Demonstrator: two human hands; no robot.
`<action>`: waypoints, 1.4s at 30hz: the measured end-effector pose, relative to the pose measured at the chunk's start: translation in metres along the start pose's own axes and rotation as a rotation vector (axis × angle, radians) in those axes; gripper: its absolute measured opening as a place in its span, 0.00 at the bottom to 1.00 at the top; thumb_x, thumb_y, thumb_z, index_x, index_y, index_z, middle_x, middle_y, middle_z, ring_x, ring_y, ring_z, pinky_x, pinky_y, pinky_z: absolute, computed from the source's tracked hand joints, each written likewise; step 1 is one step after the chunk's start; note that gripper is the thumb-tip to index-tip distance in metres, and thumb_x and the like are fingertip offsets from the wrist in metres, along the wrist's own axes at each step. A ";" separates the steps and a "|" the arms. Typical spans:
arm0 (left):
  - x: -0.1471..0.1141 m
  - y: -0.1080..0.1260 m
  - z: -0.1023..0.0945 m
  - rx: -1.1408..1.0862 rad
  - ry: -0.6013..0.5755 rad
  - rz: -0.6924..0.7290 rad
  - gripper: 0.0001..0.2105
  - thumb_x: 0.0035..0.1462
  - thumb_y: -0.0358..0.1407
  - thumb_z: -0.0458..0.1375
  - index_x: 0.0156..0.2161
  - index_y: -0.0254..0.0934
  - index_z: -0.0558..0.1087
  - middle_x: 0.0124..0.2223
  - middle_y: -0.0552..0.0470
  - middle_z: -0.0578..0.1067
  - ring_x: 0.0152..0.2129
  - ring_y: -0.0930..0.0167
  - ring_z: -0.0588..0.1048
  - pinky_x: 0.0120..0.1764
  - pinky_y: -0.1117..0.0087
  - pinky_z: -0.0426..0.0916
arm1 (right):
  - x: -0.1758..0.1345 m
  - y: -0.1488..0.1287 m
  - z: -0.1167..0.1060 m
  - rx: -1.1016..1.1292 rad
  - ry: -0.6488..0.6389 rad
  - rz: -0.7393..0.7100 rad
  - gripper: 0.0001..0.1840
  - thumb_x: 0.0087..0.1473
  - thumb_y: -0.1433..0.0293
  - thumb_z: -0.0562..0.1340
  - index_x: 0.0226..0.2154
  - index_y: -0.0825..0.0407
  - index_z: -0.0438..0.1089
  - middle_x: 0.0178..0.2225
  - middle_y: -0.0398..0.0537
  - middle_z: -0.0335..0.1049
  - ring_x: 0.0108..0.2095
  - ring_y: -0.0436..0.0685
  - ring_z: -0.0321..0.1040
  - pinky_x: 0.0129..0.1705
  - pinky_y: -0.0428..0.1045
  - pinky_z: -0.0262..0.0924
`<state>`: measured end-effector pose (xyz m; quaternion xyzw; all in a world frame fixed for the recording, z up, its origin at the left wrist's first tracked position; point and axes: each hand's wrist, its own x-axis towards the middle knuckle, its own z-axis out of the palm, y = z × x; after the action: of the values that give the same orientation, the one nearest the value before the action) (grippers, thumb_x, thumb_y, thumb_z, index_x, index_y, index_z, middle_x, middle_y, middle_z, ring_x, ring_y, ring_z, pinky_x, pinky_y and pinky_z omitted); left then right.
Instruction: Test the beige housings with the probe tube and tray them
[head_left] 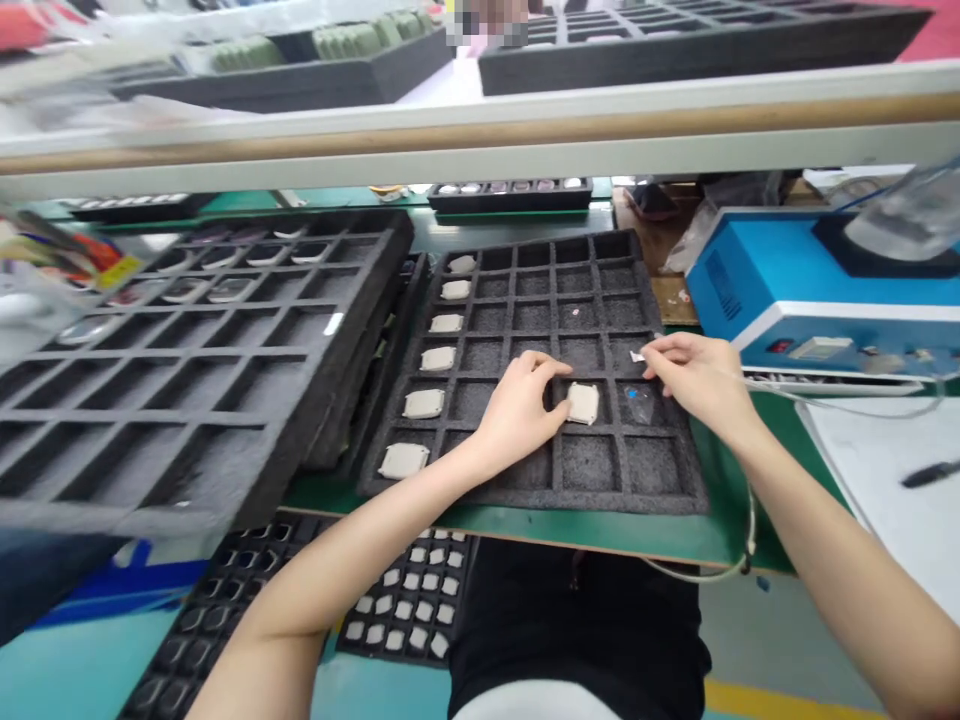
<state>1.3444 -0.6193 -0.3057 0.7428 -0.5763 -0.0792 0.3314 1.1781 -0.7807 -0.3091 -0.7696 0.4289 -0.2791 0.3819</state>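
Note:
My left hand [525, 405] reaches into a black foam tray [589, 502] with a grid of square compartments. Its thumb and index finger are at the left edge of a pale, square, casing-like part [583, 403]. To the right, my right hand [701, 385] is closed in a pinch on a small white piece [637, 357] above the tray's right column. Below it, a clear scrap with a blue spot [636, 400] lies in a compartment. More pale parts [424, 403] fill the tray's left column.
Stacked dark foam trays [225, 400] rise on the left, some compartments holding rounded pieces. A blue machine [810, 290] with a thin tube stands right. White paper [892, 470] carries a black pen [930, 474]. Low overhead runs a shelf rail [480, 130]. More trays [409, 600] sit below the bench.

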 end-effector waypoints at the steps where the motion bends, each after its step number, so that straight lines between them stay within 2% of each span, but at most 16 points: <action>1: -0.001 -0.004 -0.010 0.015 -0.001 -0.013 0.15 0.51 0.29 0.60 0.46 0.33 0.75 0.46 0.45 0.74 0.46 0.64 0.73 0.51 0.64 0.67 | -0.001 -0.002 -0.001 0.025 -0.007 -0.013 0.13 0.49 0.61 0.63 0.29 0.55 0.74 0.21 0.47 0.74 0.14 0.47 0.61 0.19 0.44 0.57; 5: -0.004 -0.027 -0.050 0.353 0.073 -0.203 0.12 0.58 0.29 0.52 0.43 0.36 0.75 0.45 0.46 0.76 0.44 0.61 0.75 0.46 0.61 0.70 | -0.003 -0.013 -0.003 0.315 -0.086 -0.027 0.19 0.54 0.59 0.57 0.41 0.54 0.71 0.27 0.47 0.75 0.15 0.47 0.64 0.17 0.43 0.56; 8: -0.001 -0.047 -0.069 0.637 -0.006 -0.366 0.17 0.59 0.27 0.47 0.50 0.33 0.73 0.50 0.38 0.74 0.47 0.55 0.74 0.46 0.57 0.70 | -0.001 -0.021 0.005 0.501 -0.164 0.014 0.22 0.50 0.59 0.61 0.45 0.54 0.67 0.30 0.47 0.75 0.16 0.48 0.67 0.16 0.43 0.57; 11: 0.004 -0.065 -0.076 0.637 -0.166 -0.372 0.20 0.59 0.25 0.46 0.54 0.31 0.71 0.51 0.37 0.74 0.48 0.56 0.74 0.48 0.59 0.69 | 0.003 -0.023 0.017 0.542 -0.246 0.008 0.24 0.43 0.62 0.66 0.43 0.54 0.66 0.30 0.45 0.75 0.17 0.47 0.66 0.16 0.42 0.58; 14: 0.011 -0.075 -0.080 0.581 -0.220 -0.343 0.20 0.58 0.27 0.51 0.55 0.34 0.71 0.53 0.42 0.75 0.49 0.60 0.74 0.51 0.65 0.67 | 0.005 -0.017 0.026 0.556 -0.223 -0.026 0.20 0.44 0.64 0.65 0.41 0.54 0.66 0.28 0.43 0.74 0.16 0.47 0.65 0.14 0.41 0.57; 17: 0.015 -0.076 -0.086 0.580 -0.147 -0.417 0.18 0.53 0.29 0.57 0.50 0.32 0.75 0.50 0.38 0.76 0.47 0.55 0.75 0.50 0.61 0.68 | 0.003 -0.012 0.030 0.544 -0.175 -0.050 0.15 0.46 0.66 0.63 0.39 0.54 0.67 0.26 0.42 0.74 0.15 0.46 0.64 0.14 0.41 0.56; 19: 0.016 -0.072 -0.089 0.596 -0.049 -0.488 0.14 0.53 0.31 0.58 0.44 0.29 0.78 0.45 0.33 0.78 0.45 0.50 0.76 0.47 0.56 0.69 | 0.000 -0.010 0.031 0.534 -0.179 -0.053 0.13 0.48 0.65 0.63 0.36 0.54 0.68 0.24 0.43 0.73 0.14 0.46 0.63 0.14 0.41 0.56; 21: 0.016 -0.065 -0.090 0.613 0.060 -0.520 0.14 0.55 0.34 0.56 0.42 0.30 0.79 0.42 0.34 0.79 0.44 0.49 0.76 0.46 0.53 0.69 | -0.002 -0.010 0.031 0.529 -0.199 -0.050 0.13 0.49 0.62 0.63 0.33 0.54 0.68 0.22 0.43 0.73 0.14 0.46 0.62 0.14 0.41 0.56; 23: 0.017 -0.052 -0.087 0.418 0.197 -0.470 0.14 0.57 0.37 0.55 0.44 0.33 0.78 0.41 0.39 0.80 0.43 0.54 0.77 0.46 0.56 0.70 | -0.004 -0.010 0.032 0.530 -0.221 -0.051 0.16 0.49 0.58 0.64 0.31 0.54 0.69 0.20 0.44 0.72 0.13 0.46 0.62 0.15 0.41 0.56; 25: 0.020 -0.036 -0.078 -0.052 0.256 -0.383 0.14 0.54 0.39 0.59 0.43 0.35 0.78 0.41 0.45 0.80 0.40 0.61 0.78 0.45 0.61 0.71 | -0.004 -0.011 0.032 0.537 -0.235 -0.056 0.18 0.48 0.56 0.65 0.29 0.55 0.70 0.19 0.44 0.71 0.13 0.46 0.62 0.15 0.41 0.55; 26: 0.023 -0.027 -0.071 -0.332 0.229 -0.352 0.14 0.52 0.39 0.61 0.42 0.35 0.78 0.41 0.47 0.80 0.39 0.64 0.78 0.44 0.63 0.72 | -0.004 -0.011 0.031 0.543 -0.240 -0.058 0.19 0.47 0.55 0.65 0.29 0.55 0.71 0.19 0.44 0.71 0.13 0.46 0.62 0.15 0.41 0.55; 28: 0.030 -0.009 -0.053 -0.799 0.062 -0.357 0.14 0.49 0.39 0.65 0.41 0.35 0.77 0.41 0.48 0.80 0.38 0.67 0.78 0.45 0.64 0.72 | -0.003 -0.010 0.031 0.567 -0.251 -0.058 0.20 0.46 0.54 0.66 0.29 0.56 0.72 0.19 0.44 0.72 0.14 0.45 0.62 0.15 0.41 0.54; 30: 0.038 0.004 -0.031 -1.080 -0.119 -0.436 0.13 0.48 0.37 0.66 0.40 0.34 0.77 0.40 0.49 0.80 0.37 0.70 0.77 0.47 0.64 0.71 | -0.002 -0.009 0.029 0.607 -0.255 -0.053 0.21 0.45 0.53 0.67 0.29 0.56 0.73 0.20 0.44 0.72 0.14 0.45 0.62 0.16 0.41 0.54; 32: 0.046 0.009 -0.011 -1.210 -0.216 -0.501 0.11 0.48 0.34 0.67 0.38 0.34 0.77 0.39 0.49 0.79 0.35 0.72 0.77 0.49 0.64 0.70 | -0.001 -0.008 0.028 0.656 -0.257 -0.044 0.21 0.44 0.53 0.68 0.29 0.56 0.73 0.20 0.44 0.72 0.14 0.45 0.62 0.16 0.41 0.54; 35: 0.054 0.008 0.010 -1.243 -0.237 -0.499 0.10 0.48 0.33 0.67 0.38 0.34 0.77 0.37 0.50 0.79 0.33 0.74 0.76 0.49 0.64 0.70 | 0.000 -0.007 0.027 0.706 -0.252 -0.024 0.20 0.41 0.55 0.69 0.28 0.55 0.73 0.21 0.43 0.73 0.14 0.45 0.63 0.17 0.42 0.55; 42: 0.046 0.001 0.021 -1.211 -0.214 -0.416 0.17 0.43 0.39 0.70 0.39 0.34 0.78 0.40 0.49 0.80 0.35 0.71 0.76 0.46 0.64 0.71 | 0.000 -0.006 0.027 0.649 -0.266 -0.053 0.19 0.43 0.58 0.70 0.19 0.56 0.70 0.18 0.44 0.70 0.14 0.44 0.60 0.16 0.41 0.54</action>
<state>1.3485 -0.6699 -0.3090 0.5087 -0.3036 -0.5264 0.6099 1.2015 -0.7687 -0.3190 -0.6485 0.2440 -0.3080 0.6520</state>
